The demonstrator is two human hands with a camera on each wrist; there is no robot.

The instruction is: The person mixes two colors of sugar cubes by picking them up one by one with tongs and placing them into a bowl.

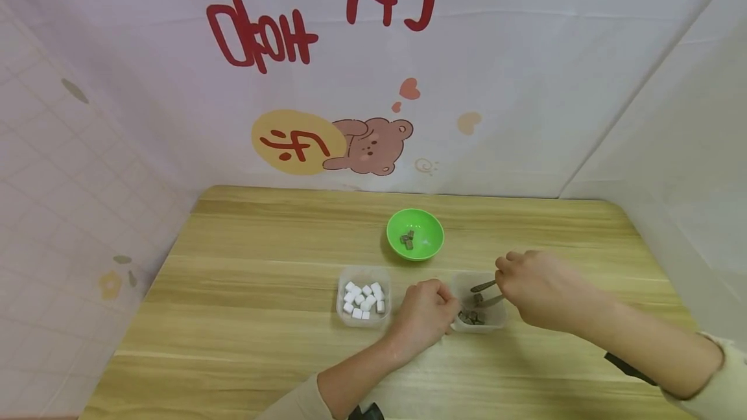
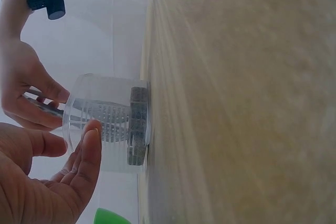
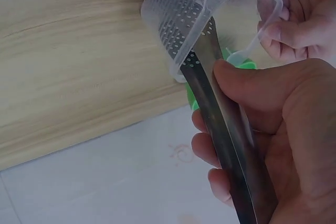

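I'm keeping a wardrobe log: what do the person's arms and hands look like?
The left hand and right hand are bare, without gloves. The left sleeve and right sleeve are pale cream, ending short of the hands. A black fitting shows near the left sleeve, and a bent black fitting near the right.

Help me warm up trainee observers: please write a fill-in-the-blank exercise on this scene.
1. The person's ____ hand grips the metal tongs.
2. The round bowl on the table is coloured ____.
3. In the head view, the white-cube container stands to the ____ of the dark-cube container.
4. The tips of the tongs are ____ the dark-cube container, not outside it.

Missing words: right; green; left; inside.
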